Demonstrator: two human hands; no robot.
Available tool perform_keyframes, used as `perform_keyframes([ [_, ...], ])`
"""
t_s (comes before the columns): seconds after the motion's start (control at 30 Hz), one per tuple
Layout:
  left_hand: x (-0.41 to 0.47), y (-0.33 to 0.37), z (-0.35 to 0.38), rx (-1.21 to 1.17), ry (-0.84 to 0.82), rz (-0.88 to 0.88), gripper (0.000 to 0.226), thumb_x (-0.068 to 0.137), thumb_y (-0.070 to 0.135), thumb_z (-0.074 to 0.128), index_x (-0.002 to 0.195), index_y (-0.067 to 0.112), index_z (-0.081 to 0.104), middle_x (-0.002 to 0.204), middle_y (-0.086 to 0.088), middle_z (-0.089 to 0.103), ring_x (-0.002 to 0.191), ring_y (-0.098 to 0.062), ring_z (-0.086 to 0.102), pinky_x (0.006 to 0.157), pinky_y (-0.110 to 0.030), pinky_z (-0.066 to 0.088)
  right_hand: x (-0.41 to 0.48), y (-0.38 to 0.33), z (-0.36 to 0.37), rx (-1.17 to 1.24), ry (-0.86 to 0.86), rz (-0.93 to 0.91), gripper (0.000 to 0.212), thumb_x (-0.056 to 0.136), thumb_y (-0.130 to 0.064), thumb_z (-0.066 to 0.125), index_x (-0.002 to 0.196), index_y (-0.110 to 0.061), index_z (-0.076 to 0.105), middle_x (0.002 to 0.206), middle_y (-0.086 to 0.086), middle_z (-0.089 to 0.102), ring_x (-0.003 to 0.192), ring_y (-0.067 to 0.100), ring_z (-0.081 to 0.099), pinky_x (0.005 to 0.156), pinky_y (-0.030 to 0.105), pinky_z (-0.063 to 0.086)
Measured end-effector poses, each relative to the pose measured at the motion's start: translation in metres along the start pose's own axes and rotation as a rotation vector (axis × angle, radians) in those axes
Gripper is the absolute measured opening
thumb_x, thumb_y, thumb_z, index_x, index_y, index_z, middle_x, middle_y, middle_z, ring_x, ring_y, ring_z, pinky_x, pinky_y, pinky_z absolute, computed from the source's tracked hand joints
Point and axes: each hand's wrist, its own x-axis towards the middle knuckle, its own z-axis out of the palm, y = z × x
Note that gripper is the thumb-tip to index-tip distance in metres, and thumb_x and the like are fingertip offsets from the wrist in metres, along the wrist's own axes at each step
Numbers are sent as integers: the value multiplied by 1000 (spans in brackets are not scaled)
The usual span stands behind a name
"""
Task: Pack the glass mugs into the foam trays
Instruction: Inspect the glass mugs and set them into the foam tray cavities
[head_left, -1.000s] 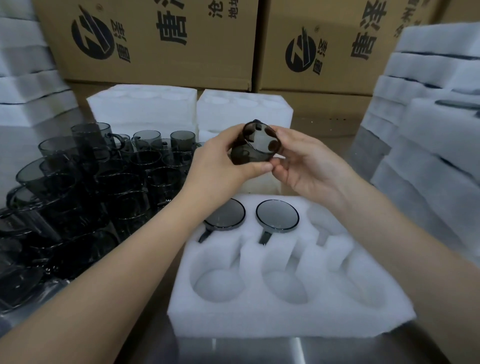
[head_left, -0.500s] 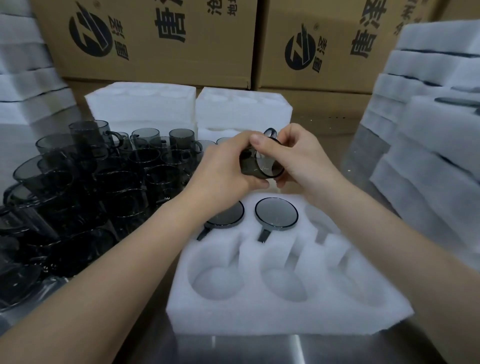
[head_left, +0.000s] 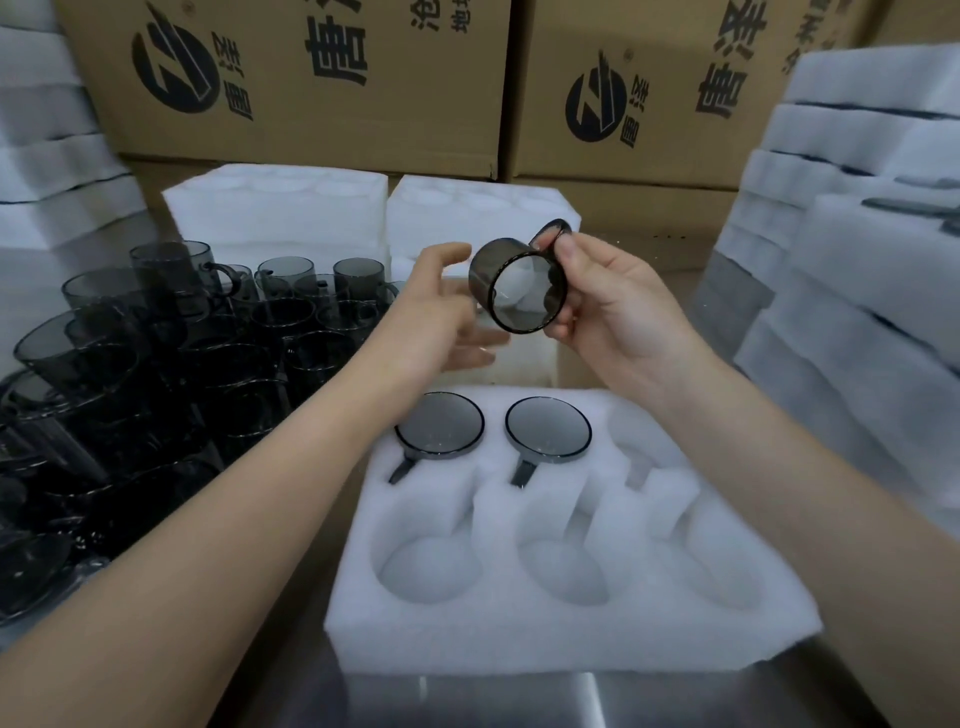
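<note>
Brown cardboard cartons (head_left: 311, 78) with black print fill the back. Stacks of white foam stand to the right (head_left: 857, 291) and left (head_left: 47, 171), and two more foam blocks (head_left: 280, 208) sit in front of the cartons.

On the steel tabletop (head_left: 519, 696) lies the foam tray (head_left: 571, 639), with six pockets in two rows. One smoky glass mug sits in the back-left pocket (head_left: 441, 426) and another in the back-middle pocket (head_left: 548, 428). Each handle lies in a slot pointing toward the person. The other four pockets show bare foam.

A crowd of loose mugs (head_left: 156, 374) stands upright on the tabletop, left of the tray.

The hands are raised above the tray's far edge, a little apart. The right hand (head_left: 613, 306) grips the held mug (head_left: 514, 291). Thumb and forefinger pinch its handle at the top, and the other fingers curl around its right side. The mug lies on its side with one round end facing the camera.

The left hand (head_left: 436, 317) has its fingers spread and relaxed and holds nothing. It is just beside the mug's left wall, and its fingers are blurred, so whether it touches the mug cannot be told.
</note>
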Motion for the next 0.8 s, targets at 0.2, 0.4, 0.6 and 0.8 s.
perform_keyframes([
  [0.2,1,4,-3,-70,-243,-219,48,92,63,42,112,28,67,105,-2,74,86,-37,72,79,-42,59,-1,4,5,-153,34,-91,35,99,-33,51,70,-22,65,64,-5,58,54,10,48,48,20,36],
  [0.4,3,-4,-6,-56,-88,-81,41,85,33,71,120,14,61,98,-6,74,82,-23,73,81,-39,58,1,1,5,-340,52,-26,43,97,-38,56,57,-23,60,64,-2,44,61,14,37,58,27,30],
  [0.6,1,-8,-2,143,129,93,56,67,16,87,119,17,63,110,5,64,97,-9,62,92,-24,49,-3,1,10,-550,56,10,50,96,-31,57,49,-22,42,51,-8,40,48,14,34,49,24,30],
  [0.8,-1,-6,2,364,215,251,61,62,16,88,117,28,62,112,10,59,91,-7,58,91,-24,48,-8,2,15,-627,18,2,58,99,-34,54,44,-24,38,43,-9,33,46,15,27,48,29,24],
])
